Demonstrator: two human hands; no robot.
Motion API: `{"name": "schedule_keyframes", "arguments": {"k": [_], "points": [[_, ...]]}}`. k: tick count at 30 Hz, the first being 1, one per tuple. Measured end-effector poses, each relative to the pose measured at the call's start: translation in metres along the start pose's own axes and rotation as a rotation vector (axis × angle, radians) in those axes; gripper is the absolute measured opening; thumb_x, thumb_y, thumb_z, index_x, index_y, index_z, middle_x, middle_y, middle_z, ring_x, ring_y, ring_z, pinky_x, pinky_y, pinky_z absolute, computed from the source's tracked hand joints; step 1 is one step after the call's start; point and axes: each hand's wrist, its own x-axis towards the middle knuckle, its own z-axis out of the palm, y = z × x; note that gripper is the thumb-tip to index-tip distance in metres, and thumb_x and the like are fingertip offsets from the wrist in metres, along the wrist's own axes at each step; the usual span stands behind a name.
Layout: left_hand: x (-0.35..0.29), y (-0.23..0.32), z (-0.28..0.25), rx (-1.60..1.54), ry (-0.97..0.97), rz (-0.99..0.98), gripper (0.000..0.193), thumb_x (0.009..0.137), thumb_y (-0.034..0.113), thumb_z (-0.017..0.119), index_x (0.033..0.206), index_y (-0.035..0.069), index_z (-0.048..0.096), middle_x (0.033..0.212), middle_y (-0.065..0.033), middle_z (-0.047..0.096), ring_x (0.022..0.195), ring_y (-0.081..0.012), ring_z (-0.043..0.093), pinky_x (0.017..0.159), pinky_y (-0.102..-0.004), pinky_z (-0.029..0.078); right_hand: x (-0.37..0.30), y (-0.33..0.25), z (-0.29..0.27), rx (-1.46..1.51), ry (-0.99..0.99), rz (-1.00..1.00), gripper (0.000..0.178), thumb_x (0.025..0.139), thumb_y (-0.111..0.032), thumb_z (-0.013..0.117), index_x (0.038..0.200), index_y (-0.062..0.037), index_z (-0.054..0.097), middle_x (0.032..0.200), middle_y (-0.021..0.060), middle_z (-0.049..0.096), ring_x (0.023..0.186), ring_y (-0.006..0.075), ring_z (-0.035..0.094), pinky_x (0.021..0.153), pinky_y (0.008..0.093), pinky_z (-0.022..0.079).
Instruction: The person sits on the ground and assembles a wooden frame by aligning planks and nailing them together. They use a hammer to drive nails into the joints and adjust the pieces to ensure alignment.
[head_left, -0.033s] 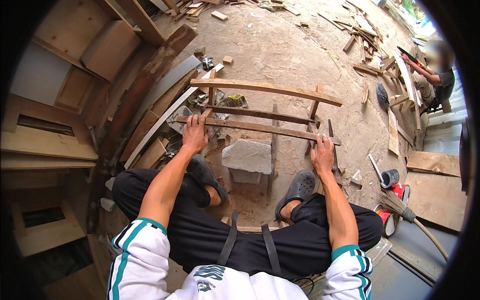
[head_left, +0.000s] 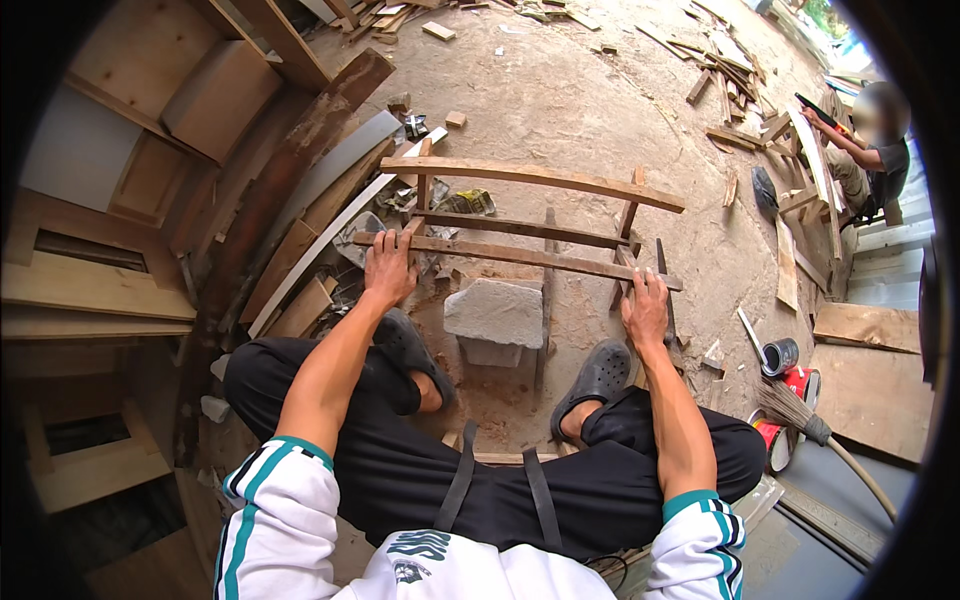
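Note:
My left hand [head_left: 389,268] grips the left part of a long wooden strip [head_left: 520,257], where a short upright meets it. Toward the strip's other end, my right hand [head_left: 645,306] has its fingers curled over the wood. Beyond this strip, a far wooden rail [head_left: 530,174] runs roughly parallel, with a darker middle rail [head_left: 510,227] between the two. Short wooden crosspieces [head_left: 627,217] stand near both ends, so the pieces look like one low frame. On the near side of the strip, a pale rough block [head_left: 494,310] sits between my feet.
Wooden cabinets [head_left: 120,280] and leaning boards line the left. Scrap wood [head_left: 735,75] litters the floor at far right, where another person [head_left: 870,150] works on a curved white piece. A broom [head_left: 815,428], an open can [head_left: 780,356] and red tins lie by my right knee.

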Motion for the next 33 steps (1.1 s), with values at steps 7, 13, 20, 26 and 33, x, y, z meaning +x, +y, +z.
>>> {"name": "schedule_keyframes", "arguments": {"k": [7, 13, 20, 26, 33], "points": [[0.012, -0.004, -0.021, 0.021, 0.035, 0.072, 0.059, 0.091, 0.045, 0.060, 0.139, 0.013, 0.048, 0.135, -0.0120, 0.050, 0.136, -0.0298, 0.035, 0.113, -0.0540, 0.022, 0.020, -0.007, -0.020, -0.012, -0.075, 0.023, 0.053, 0.087, -0.032, 0.068, 0.135, -0.0138, 0.053, 0.137, 0.0081, 0.052, 0.130, 0.0312, 0.043, 0.101, 0.0448, 0.040], [0.026, -0.012, -0.016, -0.065, 0.001, 0.203, 0.033, 0.095, 0.031, 0.058, 0.123, 0.013, 0.057, 0.128, -0.0099, 0.058, 0.126, -0.0278, 0.049, 0.112, -0.0476, 0.028, 0.039, 0.015, -0.010, -0.003, 0.035, -0.180, 0.034, 0.091, -0.027, 0.063, 0.122, -0.0132, 0.063, 0.108, 0.0091, 0.064, 0.113, 0.0308, 0.055, 0.100, 0.0517, 0.033], [0.020, -0.003, -0.024, -0.074, 0.315, 0.250, 0.037, 0.079, 0.024, 0.075, 0.111, 0.014, 0.061, 0.103, -0.0077, 0.057, 0.104, -0.0289, 0.055, 0.093, -0.0447, 0.040, 0.046, 0.012, -0.026, 0.083, -0.050, -0.194, 0.030, 0.086, -0.023, 0.069, 0.113, -0.0105, 0.064, 0.110, 0.0110, 0.063, 0.109, 0.0314, 0.057, 0.100, 0.0499, 0.037], [0.007, 0.005, -0.016, -0.153, 0.253, 0.008, 0.043, 0.075, 0.031, 0.080, 0.110, 0.013, 0.063, 0.107, -0.0081, 0.055, 0.109, -0.0295, 0.053, 0.092, -0.0443, 0.042, 0.039, 0.007, -0.026, 0.165, -0.140, -0.100, 0.033, 0.083, -0.018, 0.072, 0.114, -0.0092, 0.063, 0.113, 0.0122, 0.063, 0.108, 0.0328, 0.058, 0.091, 0.0444, 0.045], [-0.001, -0.019, 0.005, -0.152, 0.255, -0.032, 0.067, 0.080, 0.044, 0.074, 0.134, 0.010, 0.053, 0.135, -0.0114, 0.050, 0.129, -0.0306, 0.043, 0.108, -0.0458, 0.034, 0.033, 0.000, -0.012, 0.105, 0.005, -0.126, 0.041, 0.084, -0.015, 0.070, 0.124, -0.0119, 0.058, 0.114, 0.0111, 0.063, 0.111, 0.0328, 0.058, 0.097, 0.0454, 0.043]]}}
